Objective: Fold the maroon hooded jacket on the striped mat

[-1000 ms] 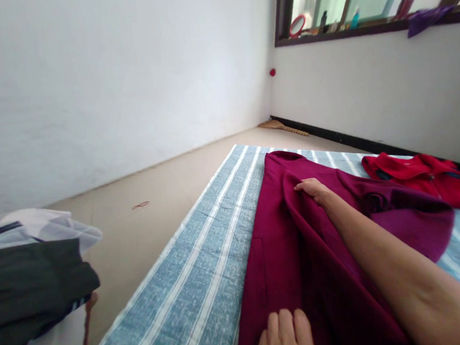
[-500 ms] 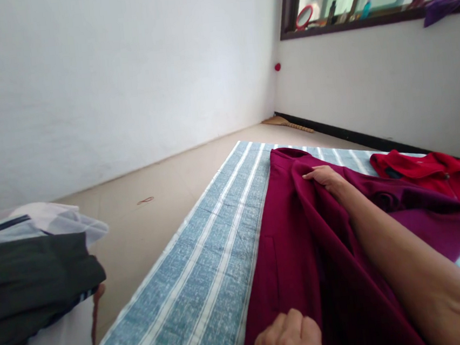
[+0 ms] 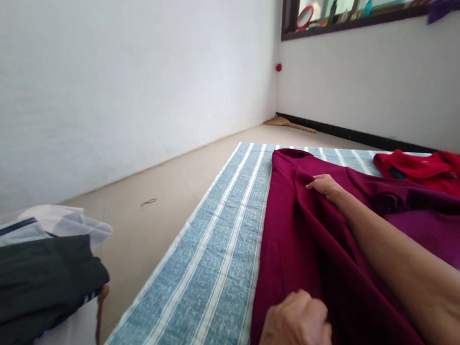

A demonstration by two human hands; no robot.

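A magenta coat [image 3: 272,277] lies lengthwise on a blue-and-white striped sheet [image 3: 206,261], its collar end away from me and a slit pocket showing on the left front panel. My right hand [image 3: 324,186] reaches across it and pinches the front edge near the upper part. Close to me at the bottom, my left hand [image 3: 295,323] is closed on the lower front edge; its fingertips are hidden from view. A purplish sleeve portion spreads out to the right, past my right forearm.
A red zip jacket [image 3: 437,174] lies on the sheet at the right. To the left, dark folded clothes [image 3: 37,283] are piled on a whitish container [image 3: 69,342]. A hand broom [image 3: 290,123] rests by the wall corner. The window ledge holds a round red mirror [image 3: 305,17].
My left hand has come up a little into view, away from the bottom edge. The right hand keeps its hold on the coat, almost unmoved. The view has shifted slightly.
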